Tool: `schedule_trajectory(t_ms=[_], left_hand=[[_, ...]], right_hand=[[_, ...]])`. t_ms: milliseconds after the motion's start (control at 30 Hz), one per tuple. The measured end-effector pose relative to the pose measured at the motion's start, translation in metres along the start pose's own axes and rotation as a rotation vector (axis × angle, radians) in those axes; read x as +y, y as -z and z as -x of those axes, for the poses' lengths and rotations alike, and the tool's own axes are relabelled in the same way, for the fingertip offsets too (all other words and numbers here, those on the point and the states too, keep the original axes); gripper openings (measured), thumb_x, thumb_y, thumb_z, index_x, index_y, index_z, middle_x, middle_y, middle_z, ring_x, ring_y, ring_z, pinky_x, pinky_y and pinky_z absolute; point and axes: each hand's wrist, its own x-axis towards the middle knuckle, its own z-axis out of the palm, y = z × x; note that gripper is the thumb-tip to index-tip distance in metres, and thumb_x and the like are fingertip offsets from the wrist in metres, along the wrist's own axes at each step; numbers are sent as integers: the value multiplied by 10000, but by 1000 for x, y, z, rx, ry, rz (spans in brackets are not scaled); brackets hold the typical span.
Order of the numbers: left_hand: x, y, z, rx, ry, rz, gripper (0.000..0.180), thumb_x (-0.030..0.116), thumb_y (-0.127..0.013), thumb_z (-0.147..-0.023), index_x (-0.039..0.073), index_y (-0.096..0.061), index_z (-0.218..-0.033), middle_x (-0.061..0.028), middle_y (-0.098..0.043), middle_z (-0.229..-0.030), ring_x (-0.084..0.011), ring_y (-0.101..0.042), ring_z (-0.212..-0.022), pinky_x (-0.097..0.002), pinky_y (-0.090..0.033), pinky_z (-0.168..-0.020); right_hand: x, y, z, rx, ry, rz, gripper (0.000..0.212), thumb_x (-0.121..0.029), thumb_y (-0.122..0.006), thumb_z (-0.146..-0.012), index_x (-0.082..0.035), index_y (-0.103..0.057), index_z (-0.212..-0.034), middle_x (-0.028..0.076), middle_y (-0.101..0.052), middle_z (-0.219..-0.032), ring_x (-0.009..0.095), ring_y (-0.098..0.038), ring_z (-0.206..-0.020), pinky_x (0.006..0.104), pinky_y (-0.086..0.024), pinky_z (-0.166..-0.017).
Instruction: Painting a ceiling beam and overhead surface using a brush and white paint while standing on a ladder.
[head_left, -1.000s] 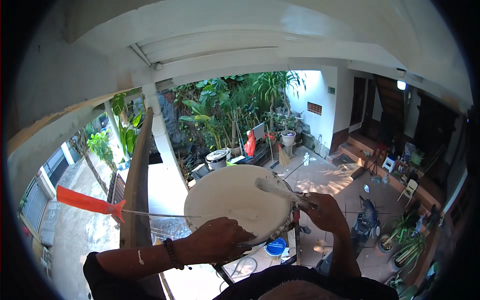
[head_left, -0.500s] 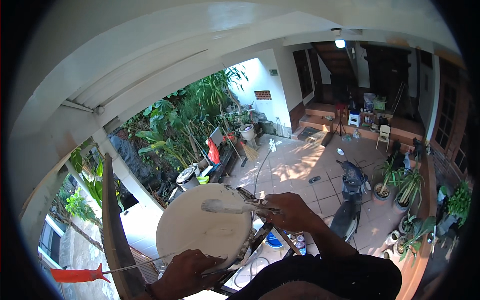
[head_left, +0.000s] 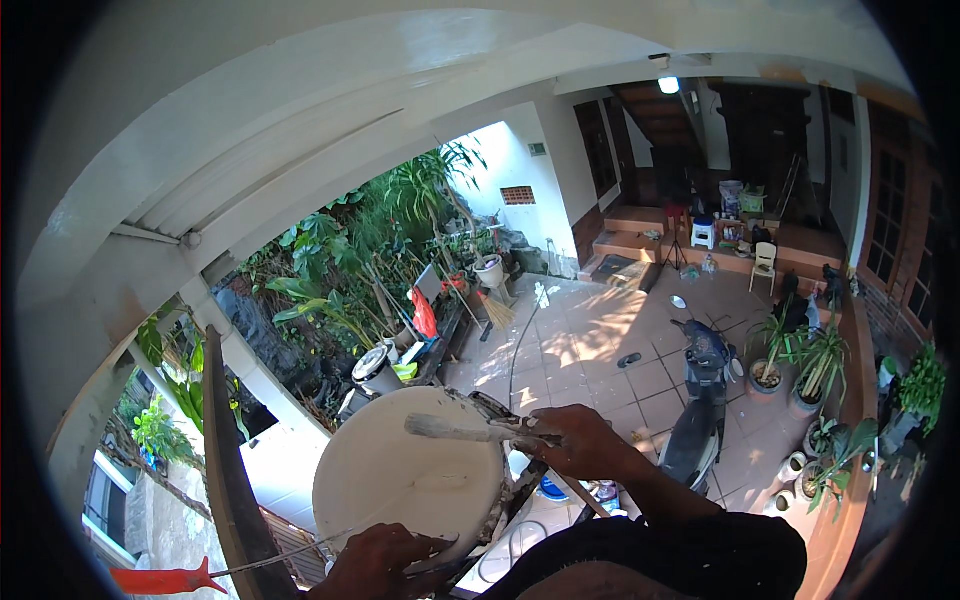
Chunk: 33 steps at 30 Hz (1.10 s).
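A round bucket of off-white paint is below me, its right rim crusted with dried paint. My right hand is closed around the handle of a paintbrush. The brush's coated bristles point left over the far right part of the paint. At the near rim, my left hand has its fingers hooked over the bucket's edge. A metal rod with a red handle sticks out to the left past that hand; its other end is hidden at the bucket.
A wooden post rises left of the bucket. Far below lies a tiled floor with a parked motorbike, potted plants, a broom and a small chair. White beams pass close overhead.
The whole view has shifted slightly, and the bucket, left hand and red handle sit lower in it. The brush stays over the paint in my right hand; both grips look the same.
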Motion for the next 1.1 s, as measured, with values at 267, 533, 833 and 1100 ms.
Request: schedule_trajectory(t_ms=[267,533,833,1100], left_hand=[[-1,0,3,-25,-7,-61,321,239,-796,-817,81,-739,-1090,-126,-675,-836,-317,-644,-802,-434,-507,-707],[-8,5,-3,-95,-48,-48,439,401,-738,-874,82,-718,-1174,-123,-712,-962,-319,-658,-884,-446,-515,-816],[-3,6,1,-304,42,-49,588,557,-548,-997,25,-690,-1204,-153,-729,-1019,-325,-672,-924,-421,-509,-855],[-12,-6,5,-292,40,-37,574,545,-525,-1013,44,-678,-1250,-167,-728,-1066,-336,-665,-925,-416,-504,-867]], right_hand=[[-4,0,-8,-51,-50,-94,292,-266,-706,-897,-7,-704,-1032,209,-712,-870,386,-696,-796,459,-539,-739],[6,4,-7,-75,18,-91,290,-320,-700,-927,-38,-731,-986,164,-672,-749,338,-674,-691,432,-509,-648],[-4,12,-27,-162,-23,-93,190,-191,-699,-879,-28,-742,-966,152,-666,-729,274,-663,-633,368,-503,-613],[-3,10,-47,-128,15,-196,243,-127,-665,-892,27,-717,-1073,151,-686,-753,185,-674,-670,327,-509,-639]])
